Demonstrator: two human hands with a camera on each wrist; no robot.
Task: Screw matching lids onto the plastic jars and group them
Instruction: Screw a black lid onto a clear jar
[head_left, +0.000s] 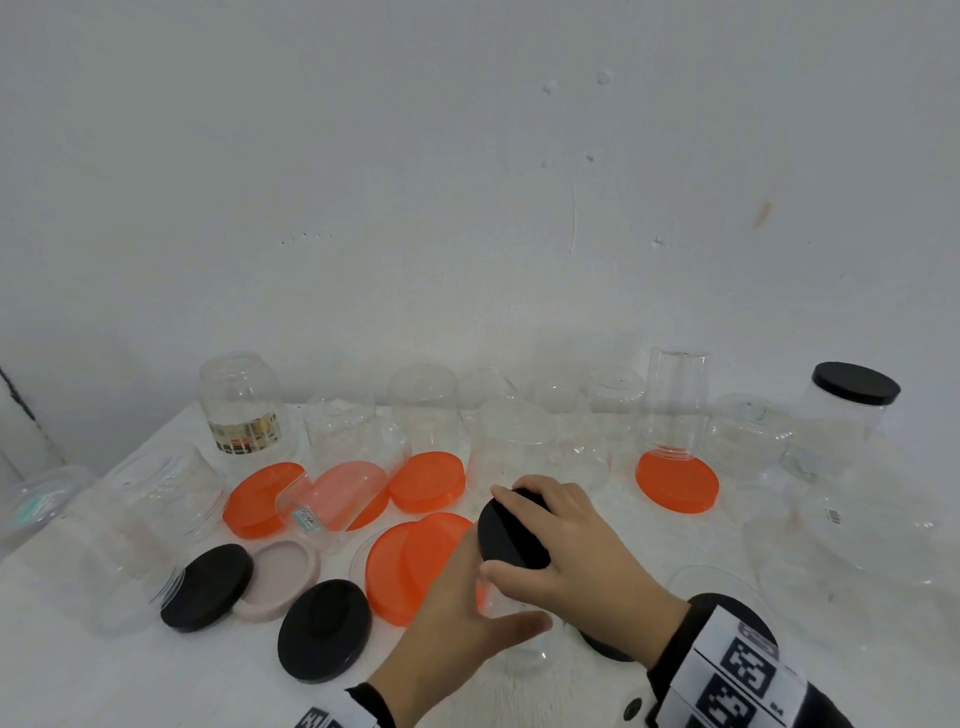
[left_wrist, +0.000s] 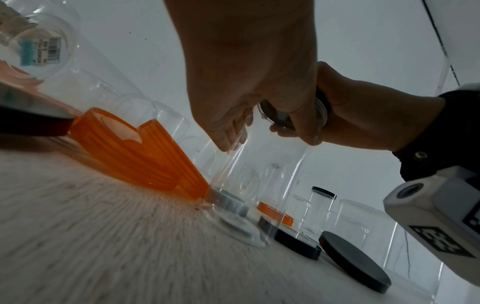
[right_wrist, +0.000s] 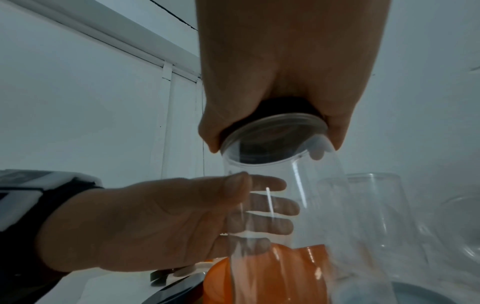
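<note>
Only "2.00" could be read, printed on a white price sticker (left_wrist: 53, 44) on a clear jar (left_wrist: 44, 37) far off to the left hand's (left_wrist: 249, 67) side.

A row of clear jars (head_left: 423, 410) lines the back of the white table (head_left: 130, 675) against the wall, so a reach from behind is blocked, and orange lids (head_left: 426, 480) crowd the middle just in front of them. To the left of the held jar (head_left: 511, 608), overlapping orange lids (head_left: 400, 564) lie just beside its base and two black lids (head_left: 324, 629) and a pink lid (head_left: 278, 577) fill the left foreground, while the bare tabletop along the near left edge leaves room to pass. On the right, tall clear jars (head_left: 841, 525) and a black-lidded jar (head_left: 844, 415) stand close together, leaving only a narrow gap beside the right hand (head_left: 566, 540)
</note>
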